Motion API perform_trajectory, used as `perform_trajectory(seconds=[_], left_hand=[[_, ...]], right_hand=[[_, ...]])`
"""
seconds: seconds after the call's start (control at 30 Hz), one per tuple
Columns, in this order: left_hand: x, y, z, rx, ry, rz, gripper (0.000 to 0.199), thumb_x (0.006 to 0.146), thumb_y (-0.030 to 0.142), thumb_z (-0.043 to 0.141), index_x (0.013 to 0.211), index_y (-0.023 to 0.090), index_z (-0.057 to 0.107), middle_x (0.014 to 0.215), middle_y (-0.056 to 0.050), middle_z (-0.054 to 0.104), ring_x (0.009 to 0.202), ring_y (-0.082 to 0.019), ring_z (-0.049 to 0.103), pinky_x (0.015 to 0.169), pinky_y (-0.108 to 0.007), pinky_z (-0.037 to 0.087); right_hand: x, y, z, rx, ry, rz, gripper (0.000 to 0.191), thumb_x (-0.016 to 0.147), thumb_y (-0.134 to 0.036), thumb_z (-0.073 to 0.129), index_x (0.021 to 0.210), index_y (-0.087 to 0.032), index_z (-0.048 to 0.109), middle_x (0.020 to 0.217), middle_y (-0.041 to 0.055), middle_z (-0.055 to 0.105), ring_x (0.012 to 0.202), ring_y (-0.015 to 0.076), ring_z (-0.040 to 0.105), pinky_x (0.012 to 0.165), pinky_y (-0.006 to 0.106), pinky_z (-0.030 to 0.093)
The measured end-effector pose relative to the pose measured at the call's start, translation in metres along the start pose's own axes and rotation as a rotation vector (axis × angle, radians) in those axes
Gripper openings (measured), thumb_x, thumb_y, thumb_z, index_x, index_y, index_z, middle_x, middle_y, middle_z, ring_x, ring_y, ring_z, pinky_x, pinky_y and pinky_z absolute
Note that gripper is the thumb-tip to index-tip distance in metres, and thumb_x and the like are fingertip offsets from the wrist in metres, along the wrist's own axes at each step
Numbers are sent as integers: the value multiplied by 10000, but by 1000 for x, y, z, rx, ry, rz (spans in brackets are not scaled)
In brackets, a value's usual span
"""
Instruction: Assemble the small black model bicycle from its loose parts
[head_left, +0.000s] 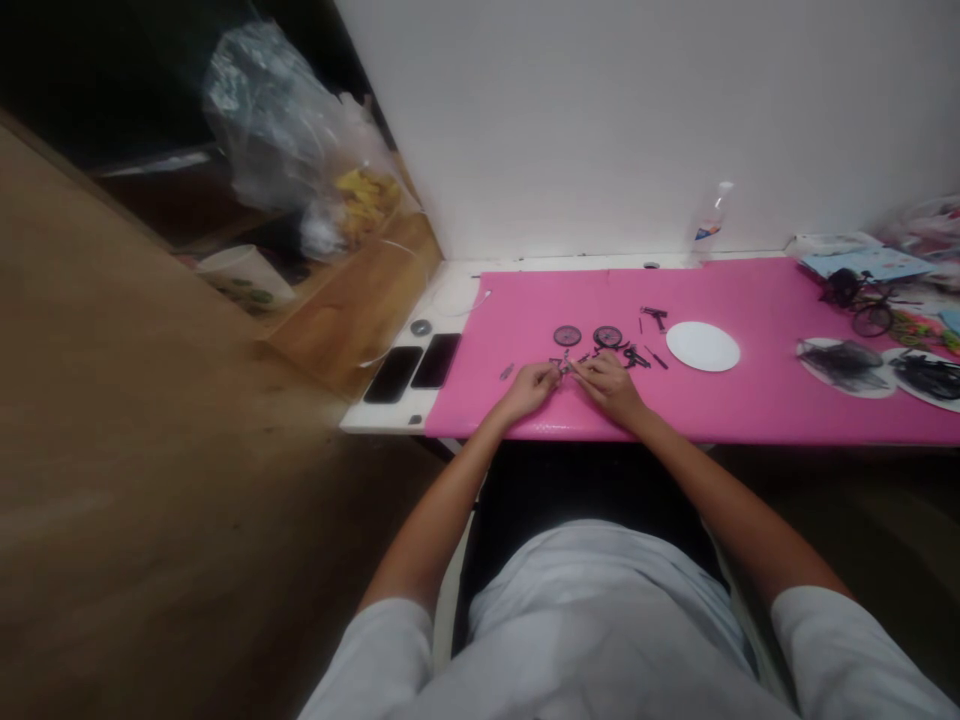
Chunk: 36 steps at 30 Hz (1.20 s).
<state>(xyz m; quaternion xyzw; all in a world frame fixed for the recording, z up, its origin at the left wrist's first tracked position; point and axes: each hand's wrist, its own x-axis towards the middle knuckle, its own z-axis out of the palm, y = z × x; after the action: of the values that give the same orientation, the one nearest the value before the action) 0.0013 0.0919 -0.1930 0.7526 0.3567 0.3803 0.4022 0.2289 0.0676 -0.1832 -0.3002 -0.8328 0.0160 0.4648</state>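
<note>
My left hand (534,389) and my right hand (609,388) meet near the front edge of the pink sheet (510,315). Between their fingertips is a small dark part (564,368), pinched by both hands; its shape is too small to make out. Just beyond them lie two small spoked wheels, one on the left (567,336) and one on the right (607,337). Several black pieces (636,357) are scattered beside my right hand, with a thin black rod (657,358) and another black part (655,318) farther right. A small grey piece (507,371) rests left of my left hand.
A white plate (703,346) is right of the parts. Farther right are plates of black pieces (846,366) and a small black bicycle (870,305). Two phones (394,375) lie at the left end. A clear bottle (711,215) stands by the wall.
</note>
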Motion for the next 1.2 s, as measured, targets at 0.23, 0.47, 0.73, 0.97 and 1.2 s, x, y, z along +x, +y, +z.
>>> perform_trajectory(seconds=[0.23, 0.47, 0.73, 0.97, 1.2], left_hand=[[-1, 6, 0, 22, 8, -11, 467, 1045, 517, 488, 775, 153, 599, 688, -10, 534, 657, -151, 462, 647, -269, 364], [-2, 13, 0, 37, 11, -38, 477, 1036, 537, 502, 773, 154, 609, 667, -16, 538, 672, -167, 477, 653, -276, 392], [-1, 13, -1, 44, -9, -12, 443, 1042, 481, 489, 764, 157, 603, 703, -24, 582, 701, -167, 516, 702, -275, 422], [0, 8, 1, -1, 17, -8, 495, 1050, 554, 479, 775, 158, 591, 698, -9, 546, 678, -156, 479, 679, -272, 388], [2, 5, 4, -80, 45, 42, 609, 1040, 694, 410, 739, 180, 530, 682, 6, 489, 656, -151, 442, 671, -288, 355]], right_hand=[[0, -1, -1, 8, 14, -32, 326, 1107, -281, 547, 1382, -262, 719, 1033, 75, 759, 882, 231, 589, 877, 428, 489], [-1, 0, 0, -2, -29, 35, 311, 1100, -301, 544, 1323, -257, 756, 1045, 83, 766, 886, 238, 609, 892, 457, 512], [0, 0, -3, -7, -43, -1, 283, 1098, -287, 546, 1233, -234, 789, 1030, 89, 768, 911, 238, 627, 907, 452, 521], [3, -5, -3, -6, 11, 66, 285, 1076, -279, 567, 1276, -256, 769, 1030, 84, 752, 939, 255, 626, 913, 475, 526], [3, -11, -6, -22, 88, 169, 570, 1039, -347, 625, 1581, -255, 474, 1311, 127, 666, 1206, 318, 603, 1085, 547, 484]])
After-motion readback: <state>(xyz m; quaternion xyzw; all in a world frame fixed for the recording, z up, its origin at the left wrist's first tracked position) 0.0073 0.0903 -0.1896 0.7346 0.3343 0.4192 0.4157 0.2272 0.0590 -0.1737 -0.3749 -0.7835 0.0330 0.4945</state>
